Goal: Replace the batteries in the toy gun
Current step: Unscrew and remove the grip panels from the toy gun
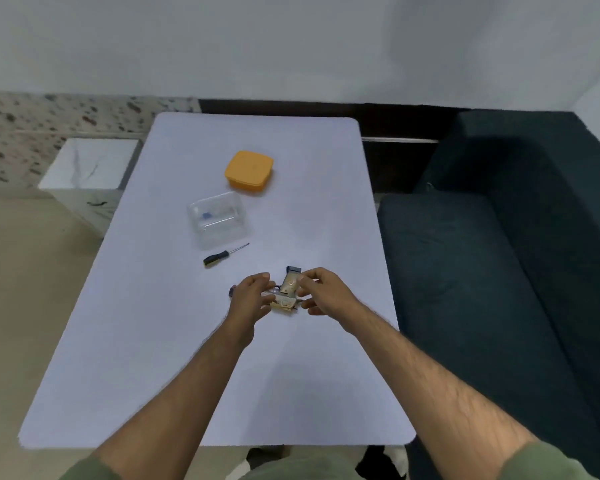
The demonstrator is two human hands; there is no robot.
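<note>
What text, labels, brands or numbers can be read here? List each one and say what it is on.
None can be read.
Toy gun, held by the left hand and right hand: a pale marking on its gold part, too blurred to read.
Orange lid: a faint embossed mark, illegible.
Clear container: a blue item inside, no legible text.
Screwdriver: no visible text.

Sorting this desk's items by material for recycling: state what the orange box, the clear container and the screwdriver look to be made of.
Orange box: opaque matte plastic, judging by its even colour and soft rounded corners.
Clear container: transparent glossy plastic, probably; the table shows through its walls.
Screwdriver: thin dark shaft, likely metal; black handle with a yellow end, seemingly plastic or rubber.
</note>
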